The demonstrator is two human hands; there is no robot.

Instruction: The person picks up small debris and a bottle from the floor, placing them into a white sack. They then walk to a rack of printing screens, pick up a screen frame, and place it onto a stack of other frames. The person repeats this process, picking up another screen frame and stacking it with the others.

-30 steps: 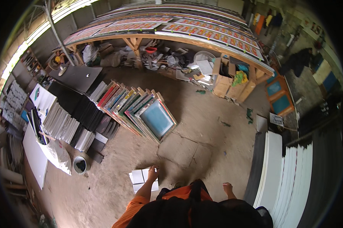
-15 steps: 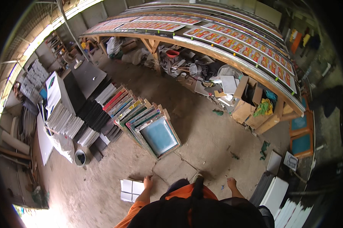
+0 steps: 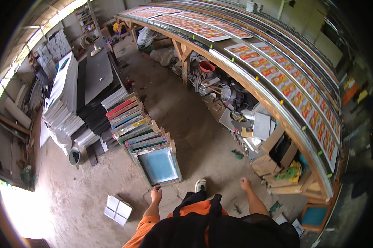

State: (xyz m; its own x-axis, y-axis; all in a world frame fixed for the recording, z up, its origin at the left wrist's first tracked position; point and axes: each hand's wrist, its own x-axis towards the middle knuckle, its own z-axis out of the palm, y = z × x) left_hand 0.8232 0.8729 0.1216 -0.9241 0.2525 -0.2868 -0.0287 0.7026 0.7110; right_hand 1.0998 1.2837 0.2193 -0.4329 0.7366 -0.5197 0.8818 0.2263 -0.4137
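My left hand (image 3: pixel 156 193) hangs low in front of me, loosely curled with the fingers a little apart and nothing in it. It is nearest to the front screen frame (image 3: pixel 159 165), a wooden frame with blue mesh, and looks close to its lower edge; I cannot tell if they touch. Behind that frame leans a row of several similar wooden frames (image 3: pixel 130 120). My right hand (image 3: pixel 246 184) is held out over the floor on the right, fingers curled in and nothing visible in it. A shoe (image 3: pixel 201 185) shows between my hands.
A long wooden table (image 3: pixel 236 62) bearing printed sheets (image 3: pixel 285 78) runs along the right. Under it are a cardboard box (image 3: pixel 277 151), a red basin (image 3: pixel 206 66) and clutter. Board stacks (image 3: pixel 62 115) and a bucket (image 3: pixel 75 156) stand left. A white stack (image 3: pixel 118 209) lies on the floor.
I have stepped forward, and the view has turned. The screen frames and the table now sit nearer. The white stack has shifted left and back from my left hand.
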